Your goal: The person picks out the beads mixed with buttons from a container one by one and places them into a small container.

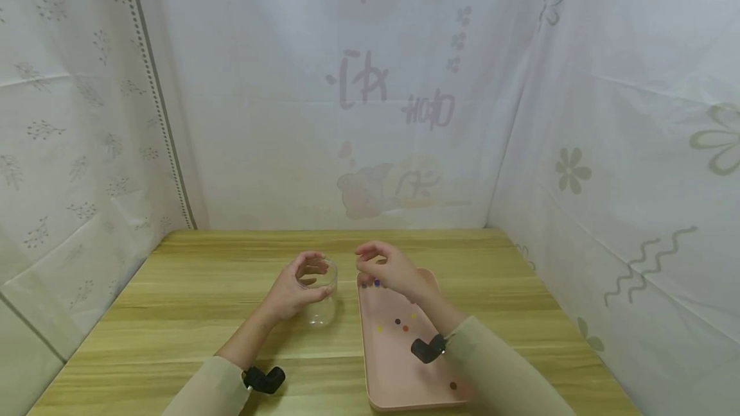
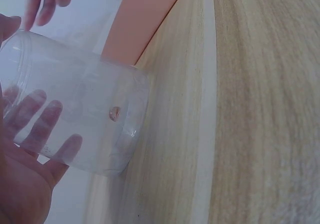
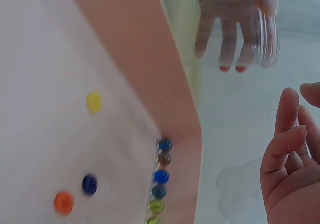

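Note:
A clear plastic jar (image 1: pixel 319 310) stands upright on the table, and my left hand (image 1: pixel 295 287) grips it around its upper part. Through its wall a small reddish glass marble (image 2: pixel 114 114) shows near the bottom. My right hand (image 1: pixel 393 271) hovers over the far end of the pink tray (image 1: pixel 393 364), its fingers loosely bent near the jar's rim. Nothing shows between its thumb and fingertips (image 3: pixel 288 99). Several glass marbles, among them a bright blue marble (image 3: pixel 161 177), line the tray's far wall. A yellow button (image 3: pixel 94 102), a dark blue button (image 3: pixel 90 184) and an orange button (image 3: pixel 64 203) lie on the tray floor.
The wooden table (image 1: pixel 191 313) carries the jar on the left and the tray on the right. A brown round piece (image 1: pixel 453 386) lies in the tray's near right part. White printed curtains (image 1: pixel 277 146) hang behind and on both sides.

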Action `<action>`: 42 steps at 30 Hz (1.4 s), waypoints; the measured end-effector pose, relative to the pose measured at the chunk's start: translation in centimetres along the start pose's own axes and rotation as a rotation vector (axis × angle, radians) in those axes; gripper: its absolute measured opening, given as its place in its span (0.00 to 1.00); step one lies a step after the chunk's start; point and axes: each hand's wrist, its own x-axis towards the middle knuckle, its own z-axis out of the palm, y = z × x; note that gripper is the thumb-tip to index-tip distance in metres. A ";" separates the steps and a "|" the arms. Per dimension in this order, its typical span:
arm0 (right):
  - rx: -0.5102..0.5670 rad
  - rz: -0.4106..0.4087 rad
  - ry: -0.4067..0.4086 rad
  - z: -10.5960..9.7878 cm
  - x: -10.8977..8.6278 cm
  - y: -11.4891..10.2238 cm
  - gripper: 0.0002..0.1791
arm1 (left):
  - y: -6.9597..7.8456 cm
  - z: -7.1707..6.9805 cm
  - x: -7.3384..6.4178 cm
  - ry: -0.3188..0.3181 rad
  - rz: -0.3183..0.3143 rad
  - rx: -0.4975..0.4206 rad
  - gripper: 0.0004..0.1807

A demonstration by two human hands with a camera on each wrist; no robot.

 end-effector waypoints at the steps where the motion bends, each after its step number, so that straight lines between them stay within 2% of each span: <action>1: -0.010 0.000 0.004 -0.3 -0.1 0.2 0.18 | 0.0 0.0 0.0 -0.001 0.001 0.000 0.39; 7: -0.061 0.018 0.028 -1.9 -0.7 1.8 0.19 | 0.1 -0.1 0.0 -0.007 -0.001 0.006 0.41; 13: -0.066 0.061 0.067 -3.5 -1.2 3.0 0.20 | 0.2 -0.1 0.0 -0.006 0.002 0.013 0.40; 26: -0.095 0.091 0.121 -6.3 -1.8 4.5 0.19 | 0.2 -0.2 0.0 -0.001 0.000 0.014 0.39; 33: -0.118 0.099 0.139 -6.5 -1.8 4.5 0.20 | 0.0 -0.2 0.0 0.001 -0.007 0.014 0.39; 39: -0.120 0.079 0.088 -5.5 -1.3 4.3 0.21 | 0.0 -0.2 0.0 0.003 -0.014 0.009 0.39; 42: -0.131 0.098 0.059 -4.8 -1.1 4.3 0.21 | 0.0 -0.1 0.0 -0.001 -0.009 0.009 0.40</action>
